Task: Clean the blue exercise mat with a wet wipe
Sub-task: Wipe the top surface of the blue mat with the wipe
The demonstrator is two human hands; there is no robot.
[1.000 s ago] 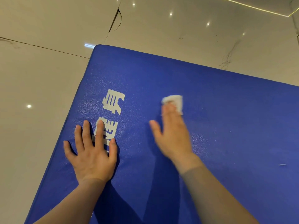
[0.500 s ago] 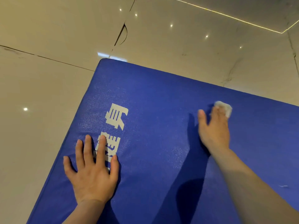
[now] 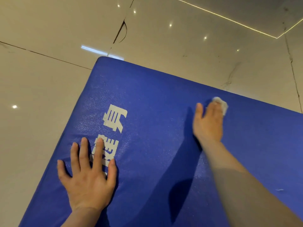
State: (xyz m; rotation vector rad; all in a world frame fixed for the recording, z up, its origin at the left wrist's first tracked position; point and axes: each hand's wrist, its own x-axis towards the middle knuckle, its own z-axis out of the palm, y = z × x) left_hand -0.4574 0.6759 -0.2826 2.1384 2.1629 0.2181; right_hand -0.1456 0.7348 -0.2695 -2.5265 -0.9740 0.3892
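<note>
The blue exercise mat point(image 3: 155, 128) lies on a tiled floor and fills most of the view, with white printed characters near its left edge. My left hand point(image 3: 88, 177) lies flat on the mat, fingers spread, partly over the lower character. My right hand point(image 3: 209, 122) reaches far forward, its straight fingers pressing a folded white wet wipe point(image 3: 221, 104) onto the mat close to the far edge. Most of the wipe is hidden under the fingertips.
Glossy beige floor tiles point(image 3: 41, 95) surround the mat on the left and beyond it, with dark joints and a crack. A small white fleck point(image 3: 279, 190) lies on the mat at the right, near my right forearm.
My right hand has slid the wipe away from me and to the right, from mid-mat toward the far edge. The left hand has stayed planted in place.
</note>
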